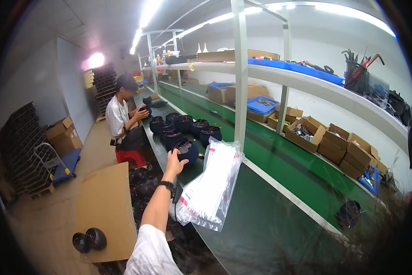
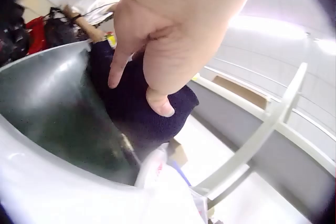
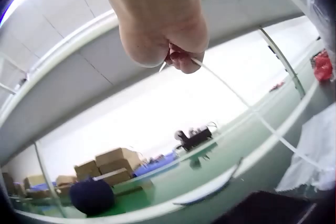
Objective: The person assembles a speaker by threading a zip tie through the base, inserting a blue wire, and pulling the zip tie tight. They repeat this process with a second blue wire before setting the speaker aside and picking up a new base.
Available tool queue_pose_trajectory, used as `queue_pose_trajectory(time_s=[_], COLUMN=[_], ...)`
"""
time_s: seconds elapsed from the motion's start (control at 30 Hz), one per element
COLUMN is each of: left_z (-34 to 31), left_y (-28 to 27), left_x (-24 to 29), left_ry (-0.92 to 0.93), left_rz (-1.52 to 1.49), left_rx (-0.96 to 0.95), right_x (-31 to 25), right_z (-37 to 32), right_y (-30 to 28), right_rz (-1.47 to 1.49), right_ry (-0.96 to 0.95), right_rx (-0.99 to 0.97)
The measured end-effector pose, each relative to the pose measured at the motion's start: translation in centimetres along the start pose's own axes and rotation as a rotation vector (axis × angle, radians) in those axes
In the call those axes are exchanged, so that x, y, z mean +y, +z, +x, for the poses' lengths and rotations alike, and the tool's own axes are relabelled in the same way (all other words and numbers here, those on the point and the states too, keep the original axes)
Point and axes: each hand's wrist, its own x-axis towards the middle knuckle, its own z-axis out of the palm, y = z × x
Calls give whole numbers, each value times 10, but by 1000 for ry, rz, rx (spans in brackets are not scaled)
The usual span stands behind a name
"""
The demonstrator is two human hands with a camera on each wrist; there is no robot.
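Observation:
In the head view my left hand (image 1: 173, 164) grips a round, hollow, navy knit-covered piece (image 1: 191, 156) at the near end of a group of similar dark pieces (image 1: 171, 134). The left wrist view has its thumb (image 2: 161, 106) pressed on the knit surface and the fingers on the other side. My right hand (image 3: 170, 43) appears only in its wrist view, fingers curled round a thin white cable tie (image 3: 252, 109) whose long end trails down to the right. Close beside the left hand lies a clear plastic bag (image 1: 217, 176) of white strips.
The green bench (image 1: 279, 201) runs away under a white-framed shelf (image 1: 307, 75). Cardboard boxes (image 1: 332, 146) of parts line its back. Another person (image 1: 121, 110) handles a dark piece farther along. Black bowl-like pieces (image 1: 96, 238) sit on a cardboard sheet (image 1: 107, 197) at left.

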Motion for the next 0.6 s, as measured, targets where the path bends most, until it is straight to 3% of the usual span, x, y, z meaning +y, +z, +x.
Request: queue_pose_trajectory(time_s=[0.07, 0.17, 0.23, 0.27, 0.3, 0.4, 0.43, 0.53, 0.6], left_z=[-18, -59, -80, -97, -113, -170, -190, -257, -294], left_y=[-27, -75, -83, -85, -84, -63, -48, -24, -16], left_x=[31, 124, 170, 200, 235, 323, 348, 416, 446], left_ry=[160, 222, 466, 472, 511, 787, 864, 1100, 1141], left_rz=[-3, -208, -271, -342, -461, -525, -559, -626, -649], left_rx=[3, -232, -411, -540, -693, -1006, -1122, -1336, -1516], right_x=[13, 33, 31, 21, -5, -199, -217, -225, -220], right_z=[-2, -14, -33, -50, -78, -204, -226, -267, -286], right_y=[-3, -19, -41, -55, -85, -200, -200, -205, -203], right_rz=[42, 154, 272, 335, 399, 686, 769, 814, 960], right_ry=[-9, -70, -168, -205, -222, -167, -253, -216, -63], right_rx=[54, 221, 372, 390, 360, 90, 67, -157, -302])
